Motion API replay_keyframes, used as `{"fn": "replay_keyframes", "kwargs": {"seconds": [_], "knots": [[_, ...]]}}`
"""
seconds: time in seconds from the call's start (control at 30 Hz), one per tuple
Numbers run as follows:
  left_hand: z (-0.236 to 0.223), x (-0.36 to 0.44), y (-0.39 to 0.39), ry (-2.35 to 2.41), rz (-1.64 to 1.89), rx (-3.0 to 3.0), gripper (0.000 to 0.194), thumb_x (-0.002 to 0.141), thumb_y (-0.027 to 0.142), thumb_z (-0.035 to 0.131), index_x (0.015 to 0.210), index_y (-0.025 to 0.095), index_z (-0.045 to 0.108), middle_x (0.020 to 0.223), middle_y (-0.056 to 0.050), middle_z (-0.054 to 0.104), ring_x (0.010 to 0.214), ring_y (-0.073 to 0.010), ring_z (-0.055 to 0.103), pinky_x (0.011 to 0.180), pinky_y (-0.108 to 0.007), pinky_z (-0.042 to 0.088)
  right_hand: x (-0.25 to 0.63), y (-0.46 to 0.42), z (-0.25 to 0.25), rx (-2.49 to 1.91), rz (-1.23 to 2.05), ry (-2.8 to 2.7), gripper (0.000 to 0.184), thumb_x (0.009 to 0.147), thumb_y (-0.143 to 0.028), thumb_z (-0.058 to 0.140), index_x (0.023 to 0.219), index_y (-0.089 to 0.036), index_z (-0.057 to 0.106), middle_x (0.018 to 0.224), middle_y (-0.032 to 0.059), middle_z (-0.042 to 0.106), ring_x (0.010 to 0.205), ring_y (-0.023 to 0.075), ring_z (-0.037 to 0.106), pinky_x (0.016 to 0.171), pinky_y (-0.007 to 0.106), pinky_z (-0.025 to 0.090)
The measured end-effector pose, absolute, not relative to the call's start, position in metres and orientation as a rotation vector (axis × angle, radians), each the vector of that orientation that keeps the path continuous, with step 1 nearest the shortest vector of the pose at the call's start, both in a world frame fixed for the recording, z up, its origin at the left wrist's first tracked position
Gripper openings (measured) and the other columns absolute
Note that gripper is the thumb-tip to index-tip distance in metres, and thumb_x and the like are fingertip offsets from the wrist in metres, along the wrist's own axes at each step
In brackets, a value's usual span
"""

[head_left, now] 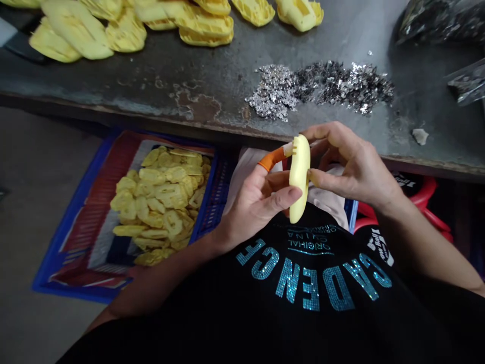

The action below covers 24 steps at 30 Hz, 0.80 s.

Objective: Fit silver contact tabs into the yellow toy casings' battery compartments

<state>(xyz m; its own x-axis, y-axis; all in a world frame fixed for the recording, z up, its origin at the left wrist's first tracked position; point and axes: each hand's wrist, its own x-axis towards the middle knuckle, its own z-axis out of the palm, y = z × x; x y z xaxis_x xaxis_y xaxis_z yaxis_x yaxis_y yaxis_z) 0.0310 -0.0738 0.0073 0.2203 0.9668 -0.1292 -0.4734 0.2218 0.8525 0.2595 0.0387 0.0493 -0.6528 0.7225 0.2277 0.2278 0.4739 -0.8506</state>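
Metal table [227, 86]: serves as landmark; spans the top of the view, with a worn, stained patch near the near edge.
Held yellow piece [299, 177]: sits just off the near edge of the metal table, on the wearer's side; appears edge-on, slightly curved, with small notches near the end closest to the metal table.
Left hand [254, 205]: grasps the held yellow piece, with thumb across the lower part and forefinger, in an orange finger cover [271, 158], towards the notched end.
Right hand [350, 167]: grasps the same piece from the other side, with thumb tip against the flank and forefinger bent over to the notched end.
Metal bits [322, 86]: lie in a shiny, uneven strip on the metal table, beyond both hands.
Loose yellow pieces [206, 23]: lie along the far left and middle of the metal table, some overlapping, with hollows visible.
Clear bags [443, 23]: rest at the right end of the metal table, with dark contents.
Pale scrap [420, 136]: lies near the right front edge of the metal table.
Blue crate [71, 222]: stands lower than the metal table, to the left; contains a red, white and dark liner [85, 215] and a heap of yellow pieces [162, 197].
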Motion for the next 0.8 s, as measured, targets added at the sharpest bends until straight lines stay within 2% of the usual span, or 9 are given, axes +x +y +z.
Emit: {"fn": "replay_keyframes", "kwargs": {"seconds": [0.1, 0.2, 0.3, 0.4, 0.67, 0.73, 0.8], "knots": [[0.008, 0.028, -0.071, 0.790, 1.147, 0.799, 0.082, 0.102, 0.051, 0.100, 0.174, 0.035, 0.064, 0.139, -0.008, 0.090, 0.104, -0.0264, 0.091, 0.081, -0.030, 0.070, 0.252, 0.036, 0.040, -0.769, 1.147, -2.096, 0.053, 0.102, -0.053, 0.096, 0.144, -0.029, 0.073, 0.132, 0.0073, 0.078, 0.098, 0.0226, 0.078, 0.087, 0.040, 0.074], [0.009, 0.024, -0.069, 0.801, 1.182, 0.796, 0.077, 0.099, 0.046, 0.104, 0.166, 0.029, 0.070, 0.138, -0.009, 0.091, 0.112, -0.0275, 0.092, 0.089, -0.030, 0.072, 0.246, 0.032, 0.025, -0.746, 1.098, -2.034, 0.051, 0.104, -0.049, 0.093, 0.146, -0.029, 0.070, 0.135, 0.0065, 0.074, 0.096, 0.0197, 0.078, 0.084, 0.036, 0.073], [0.008, 0.020, -0.068, 0.856, 1.224, 0.801, 0.063, 0.098, 0.040, 0.105, 0.154, 0.026, 0.081, 0.141, -0.010, 0.091, 0.123, -0.0266, 0.090, 0.095, -0.026, 0.071, 0.239, 0.030, 0.011, -0.724, 0.973, -1.977, 0.049, 0.105, -0.043, 0.090, 0.148, -0.031, 0.069, 0.132, 0.0053, 0.073, 0.099, 0.0205, 0.078, 0.083, 0.036, 0.073], [0.005, 0.016, -0.069, 0.949, 1.247, 0.807, 0.060, 0.094, 0.045, 0.108, 0.146, 0.022, 0.089, 0.141, -0.012, 0.091, 0.128, -0.0274, 0.089, 0.100, -0.026, 0.071, 0.233, 0.031, 0.004, -0.717, 0.848, -1.979, 0.050, 0.105, -0.035, 0.088, 0.151, -0.033, 0.069, 0.136, 0.0057, 0.074, 0.099, 0.0206, 0.078, 0.084, 0.037, 0.073], [-0.017, -0.003, -0.064, 1.108, 1.243, 0.765, 0.062, 0.094, 0.059, 0.104, 0.140, 0.018, 0.095, 0.114, -0.013, 0.095, 0.092, -0.0243, 0.088, 0.079, -0.028, 0.068, 0.211, 0.053, 0.010, -0.702, 0.635, -2.115, 0.051, 0.107, -0.031, 0.084, 0.155, -0.033, 0.066, 0.139, 0.0090, 0.077, 0.112, 0.0260, 0.081, 0.091, 0.041, 0.077], [-0.022, -0.010, -0.059, 1.127, 1.287, 0.778, 0.062, 0.097, 0.062, 0.101, 0.140, 0.018, 0.096, 0.116, -0.013, 0.095, 0.095, -0.0267, 0.089, 0.081, -0.030, 0.069, 0.201, 0.061, 0.009, -0.690, 0.664, -2.140, 0.052, 0.108, -0.029, 0.083, 0.156, -0.033, 0.064, 0.141, 0.0087, 0.075, 0.106, 0.0229, 0.081, 0.087, 0.039, 0.076], [-0.028, -0.018, -0.054, 1.171, 1.351, 0.826, 0.058, 0.100, 0.063, 0.097, 0.138, 0.020, 0.096, 0.127, -0.015, 0.094, 0.107, -0.0308, 0.090, 0.092, -0.034, 0.072, 0.188, 0.068, 0.008, -0.673, 0.697, -2.162, 0.052, 0.108, -0.028, 0.083, 0.156, -0.033, 0.062, 0.141, 0.0082, 0.074, 0.099, 0.0199, 0.079, 0.083, 0.036, 0.076]]}}
